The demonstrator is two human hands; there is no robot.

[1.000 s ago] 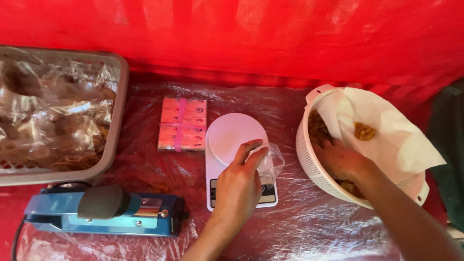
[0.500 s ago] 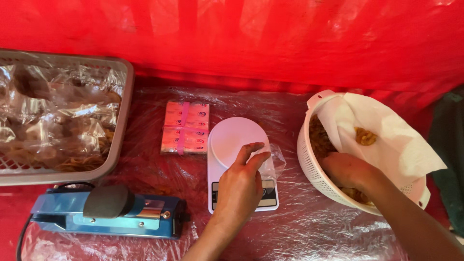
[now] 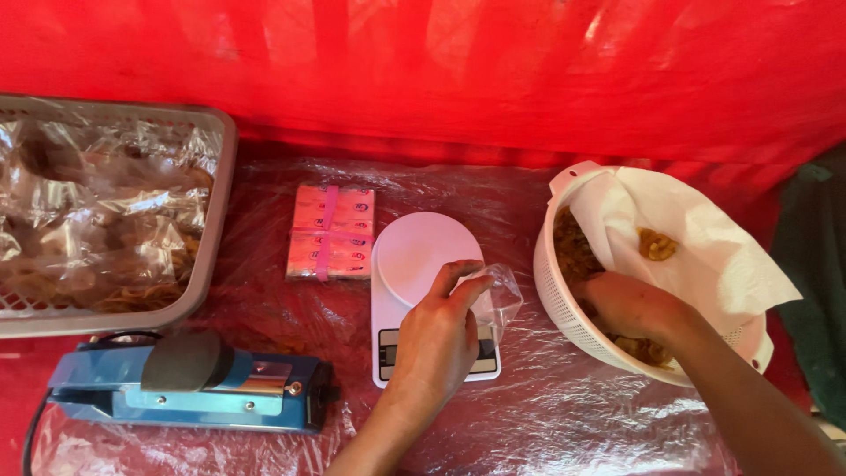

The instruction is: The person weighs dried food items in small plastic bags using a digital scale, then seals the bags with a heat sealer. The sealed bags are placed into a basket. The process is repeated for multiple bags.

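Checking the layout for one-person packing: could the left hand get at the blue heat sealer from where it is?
Probably yes: the left hand holds a clear bag over the scale; the sealer lies beside it, nothing between.

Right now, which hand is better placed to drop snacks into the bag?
The right hand: it is already down in the colander among the snacks. The left hand holds the clear bag over the scale.

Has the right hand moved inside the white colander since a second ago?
Yes. The right hand has slid lower in the white colander, away from the snack piece on the paper towel.
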